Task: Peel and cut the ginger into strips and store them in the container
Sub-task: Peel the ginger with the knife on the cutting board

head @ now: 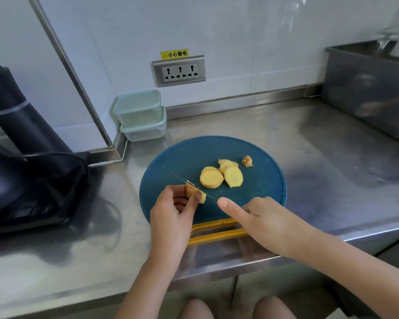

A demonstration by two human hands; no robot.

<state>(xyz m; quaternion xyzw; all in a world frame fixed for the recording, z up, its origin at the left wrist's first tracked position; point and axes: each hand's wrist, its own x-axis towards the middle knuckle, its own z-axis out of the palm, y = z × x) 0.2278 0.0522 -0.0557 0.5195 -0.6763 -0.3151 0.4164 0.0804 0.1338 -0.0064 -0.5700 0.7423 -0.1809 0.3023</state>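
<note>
A round blue cutting board with a yellow handle lies on the steel counter. My left hand pinches a small ginger piece on the board's left side. My right hand grips a knife, index finger stretched along the spine; the thin blade runs up-left and rests against the held ginger. Several peeled yellow ginger slices lie overlapping in the board's middle, and a brown knobbly offcut sits beyond them. Two stacked clear containers with pale green lids stand in the back corner.
A dark appliance with a cable fills the counter's left side. A grey bin stands at the back right. A wall socket panel is above the containers. The counter's front edge runs just below my wrists.
</note>
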